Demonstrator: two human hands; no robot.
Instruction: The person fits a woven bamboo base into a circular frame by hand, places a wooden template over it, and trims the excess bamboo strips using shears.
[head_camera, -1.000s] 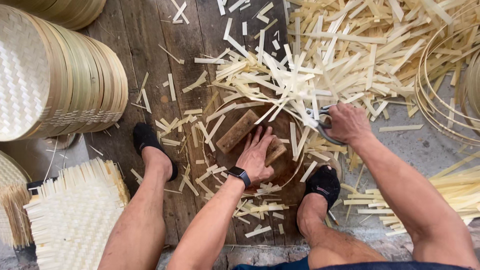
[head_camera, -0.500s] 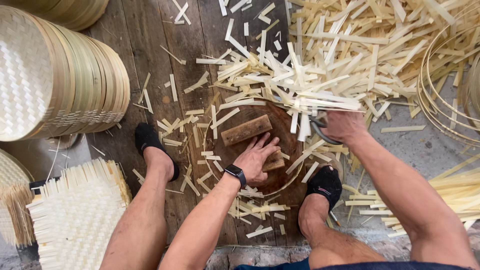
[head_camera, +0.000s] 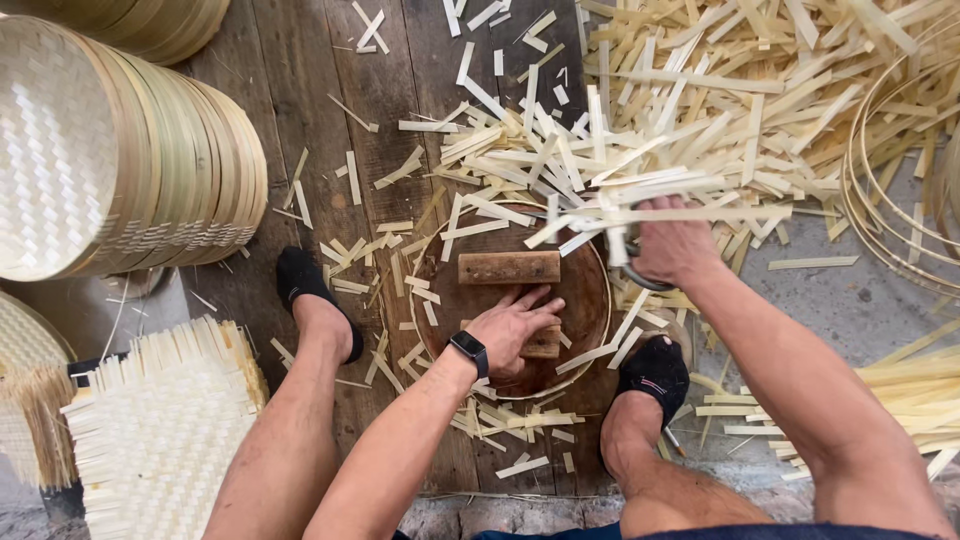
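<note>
The floor is dark wood planks, w/ grey ground at the right side. A big heap of pale bamboo strips covers the top right and spills down toward the middle. Thin bamboo hoops lie at the right edge. On the left stands a row of round woven trays on edge, and below them a flat woven mat w/ loose ends. More strips lie at the lower right.

In the middle, between the person's two feet in black socks, sits a round wood block ringed w/ a thin hoop. A small wood bar lies across its top part.

The left hand – a black watch on the wrist – lies palm down on the block, fingers spread open, resting on a second small wood piece near the block's lower side. The right hand is closed tight on a bunch of long strips and a metal tool, just past the block's right rim – can't tell what kind of tool.
</note>
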